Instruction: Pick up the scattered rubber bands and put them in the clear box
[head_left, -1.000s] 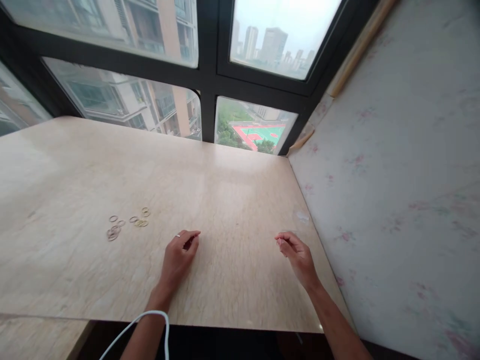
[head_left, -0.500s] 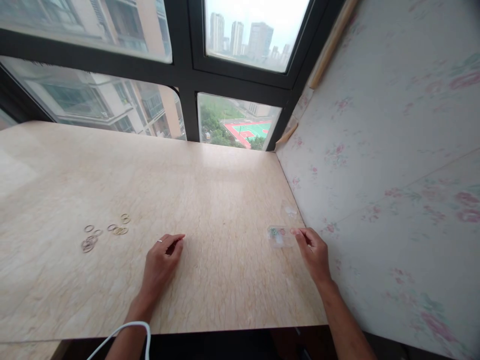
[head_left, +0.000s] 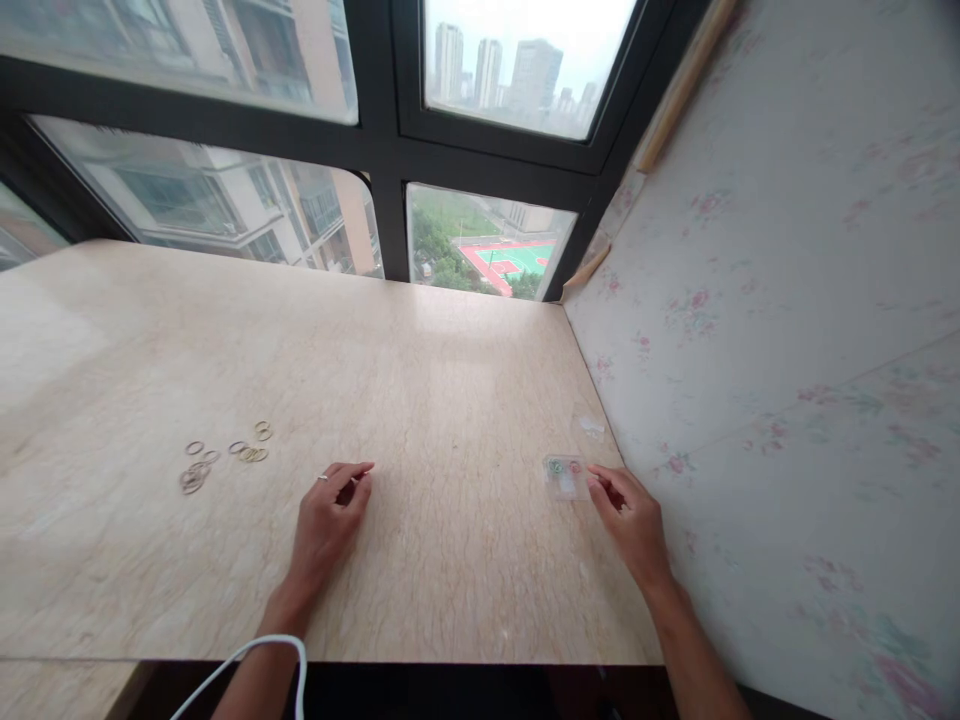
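Observation:
My left hand (head_left: 334,510) rests on the pale marble-patterned counter, thumb and index finger drawn together; whether something small is between them I cannot make out. It wears a thin band on one finger. At the right, my right hand (head_left: 630,515) has its fingers pinched at the right edge of a small clear plastic box (head_left: 566,490). Small green rings (head_left: 555,466) and small red rings (head_left: 575,467) lie inside that box. Anything in the right fingertips is too small to tell. Left of my left hand lie several gold-coloured rings (head_left: 247,453) and several brownish rings (head_left: 193,478).
A clear piece of plastic (head_left: 592,428) lies behind the box, close to the floral-papered wall (head_left: 750,400) on the right. Dark-framed windows (head_left: 386,200) border the counter (head_left: 420,560) at the back. A white cable (head_left: 300,655) crosses my left forearm.
My right fingers have shifted slightly at the box's right edge. The view has turned a little, moving everything slightly right in the picture. My left hand keeps its pose.

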